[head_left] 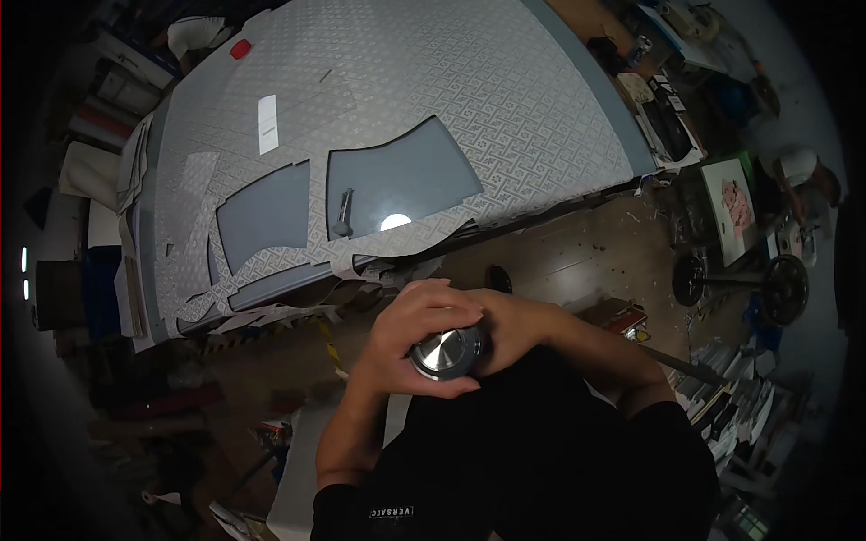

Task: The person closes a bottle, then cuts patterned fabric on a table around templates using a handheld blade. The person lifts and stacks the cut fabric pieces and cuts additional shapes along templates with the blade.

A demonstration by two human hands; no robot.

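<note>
Close to my chest, both hands are closed around a thermos bottle (442, 353) with a round, shiny metal lid and a darker rim. My left hand (397, 334) curls around the lid's left side, thumb below and fingers above. My right hand (505, 326) grips from the other side; its fingers are mostly hidden behind the bottle and the left hand. The bottle's body is hidden beneath its lid. Beyond my hands, patterned grey fabric (523, 99) covers a large table, with two big cut-out openings showing the blue-grey surface (397, 171).
A dark-handled tool (342, 215) lies in one opening. On the fabric are a white paper strip (269, 124) and a red object (240, 49). A stool (783, 288) stands right. One person (194, 36) is at far left, another (801, 171) at right.
</note>
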